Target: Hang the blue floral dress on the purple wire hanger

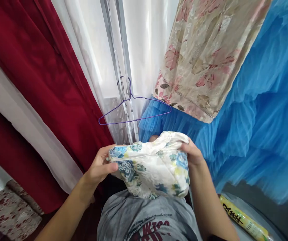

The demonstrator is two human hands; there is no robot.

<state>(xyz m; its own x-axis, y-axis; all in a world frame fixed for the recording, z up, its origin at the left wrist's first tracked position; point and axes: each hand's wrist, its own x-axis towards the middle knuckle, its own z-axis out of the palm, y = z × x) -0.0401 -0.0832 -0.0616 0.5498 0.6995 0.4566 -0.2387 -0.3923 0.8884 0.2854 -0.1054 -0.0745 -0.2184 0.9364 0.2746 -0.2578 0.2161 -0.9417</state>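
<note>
A folded white garment with blue flowers and yellow-green touches is held up in front of my grey T-shirt. My left hand grips its left end, thumb on the near face and fingers behind. At the upper right corner, my right hand is closed on the cloth, with part of its fingers hidden by the fabric. Just beyond the garment, a purple wire hanger hangs with nothing on it from a metal rack post.
Dark red cloth and white drapes hang on the left. A beige flowered garment hangs at the upper right, over blue ruffled tulle. At the lower right lies a yellow package with dark lettering.
</note>
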